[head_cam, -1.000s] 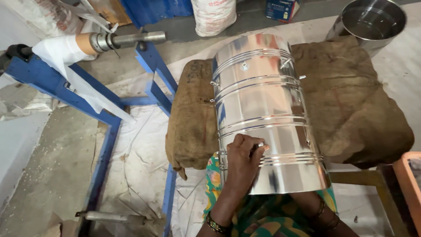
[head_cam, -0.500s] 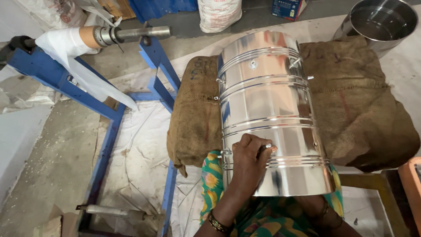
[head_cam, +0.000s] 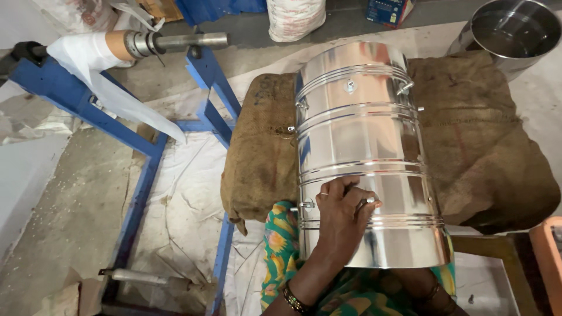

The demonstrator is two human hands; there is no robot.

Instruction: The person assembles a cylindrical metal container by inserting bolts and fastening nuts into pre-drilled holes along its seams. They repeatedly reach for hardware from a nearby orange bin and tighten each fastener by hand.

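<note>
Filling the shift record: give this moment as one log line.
left hand: fingers pressed on steel drum | right hand: hidden under drum | drum: lying on burlap cushion

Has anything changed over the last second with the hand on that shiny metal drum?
Hardly anything. The left hand stays pressed on the shiny metal drum, fingers pinched at the same spot. The drum still lies on the burlap-covered bench. Only the view shifts slightly.

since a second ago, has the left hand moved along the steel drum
No. The left hand stays pressed on the steel drum between the same two ribbed bands near the end closest to the person; only the camera shifted.
</note>
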